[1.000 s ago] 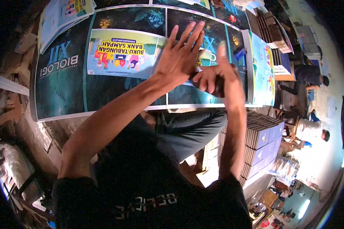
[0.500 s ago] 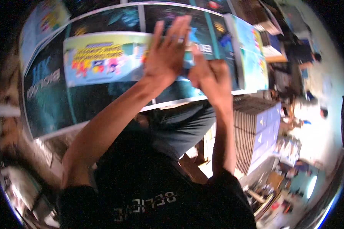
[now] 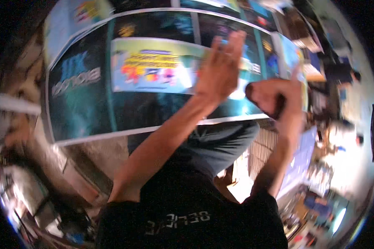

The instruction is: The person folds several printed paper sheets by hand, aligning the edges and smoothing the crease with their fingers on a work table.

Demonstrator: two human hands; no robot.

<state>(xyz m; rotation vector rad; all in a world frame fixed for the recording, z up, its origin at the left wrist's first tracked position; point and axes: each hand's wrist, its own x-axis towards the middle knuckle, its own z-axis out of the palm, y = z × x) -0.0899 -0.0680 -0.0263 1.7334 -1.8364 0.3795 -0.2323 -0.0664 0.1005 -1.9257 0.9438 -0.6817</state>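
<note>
Two bare hands are raised over a spread of large printed sheets, and the view is blurred by motion. Far to the left of the left hand, a dark teal sheet (image 3: 81, 101) with pale lettering lies flat, its white lower edge running just under both forearms. Nearer the left hand, a lighter sheet (image 3: 153, 66) in pale green and blue with yellow and pink cartoon shapes lies on top of the dark ones, its right end passing behind the fingers. The left hand (image 3: 220, 68) is open, fingers stretched and close together, palm toward the sheets; whether it presses on the paper cannot be told. Just to its right, and apart from it, the right hand (image 3: 276, 97) is curled into a loose fist with something dark in its grip, too blurred to name. Beyond the right hand, a stack of pale blue booklets (image 3: 299, 151) stands lower down.
</note>
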